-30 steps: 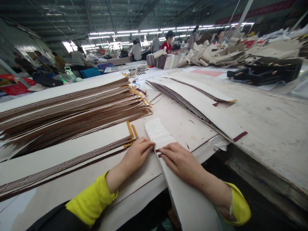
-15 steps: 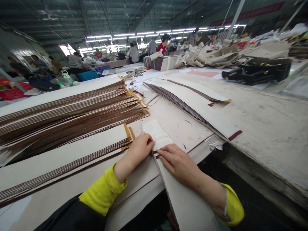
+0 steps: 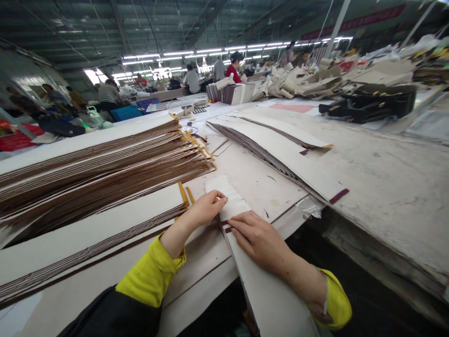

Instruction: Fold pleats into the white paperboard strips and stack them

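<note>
Below the middle of the head view, my left hand [image 3: 209,206] is closed in a pinch over a white ribbed strip [image 3: 229,194]; anything between its fingertips is too small to make out. My right hand [image 3: 257,236] lies with its fingers stretched flat on the end of a long off-white panel [image 3: 270,295], beside two dark red edge bands [image 3: 226,226]. This panel overlaps the near end of the ribbed strip and hangs over the table's front edge.
Stacks of off-white panels with orange ends [image 3: 91,210] cover the left. A fanned stack with dark red ends [image 3: 280,154] lies right of centre. Black pieces [image 3: 372,103] and beige material [image 3: 305,79] are behind. A dark gap splits the tables; people work farther back.
My left hand has lifted slightly off the panel's end and moved up over the ribbed strip, its fingers now pinched. My right hand has stayed on the panel. The view has shifted a little.
</note>
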Available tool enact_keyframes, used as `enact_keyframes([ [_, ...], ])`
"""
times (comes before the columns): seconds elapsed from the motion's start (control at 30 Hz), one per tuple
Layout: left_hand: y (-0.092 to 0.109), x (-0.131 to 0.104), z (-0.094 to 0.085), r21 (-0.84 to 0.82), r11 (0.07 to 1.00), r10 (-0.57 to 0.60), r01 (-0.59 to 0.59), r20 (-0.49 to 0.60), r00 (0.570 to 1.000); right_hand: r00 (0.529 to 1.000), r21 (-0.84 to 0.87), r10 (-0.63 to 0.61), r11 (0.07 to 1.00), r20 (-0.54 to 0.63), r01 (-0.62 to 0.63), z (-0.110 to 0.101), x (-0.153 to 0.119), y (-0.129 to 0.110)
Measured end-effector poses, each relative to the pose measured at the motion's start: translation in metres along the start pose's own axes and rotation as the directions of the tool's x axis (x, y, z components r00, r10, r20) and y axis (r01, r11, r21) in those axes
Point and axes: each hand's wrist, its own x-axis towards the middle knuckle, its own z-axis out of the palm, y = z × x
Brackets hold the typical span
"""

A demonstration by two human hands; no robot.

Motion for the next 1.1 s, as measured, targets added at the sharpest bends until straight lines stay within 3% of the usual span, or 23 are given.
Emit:
enact_keyframes([
  [0.2,0.011,0.012,0.015,-0.134,0.990,0.066,-0.055,0.079,0.995,1.000,0.003,-0.013,1.000,-0.001,0.013,0.000,-0.001,0.001],
  [0.57,0.014,0.011,0.016,-0.053,0.989,0.142,-0.135,0.165,0.976,1.000,0.045,0.012,0.999,-0.014,-0.011,-0.008,-0.008,0.001],
  [0.87,0.018,0.004,0.026,0.171,0.960,0.217,-0.220,0.039,0.975,0.994,-0.008,0.049,0.999,-0.092,-0.050,-0.006,-0.014,0.011],
  [1.1,0.027,-0.006,0.028,0.380,0.870,0.304,-0.315,0.089,0.948,0.995,-0.010,0.054,0.998,-0.088,-0.055,-0.007,-0.013,0.008],
])
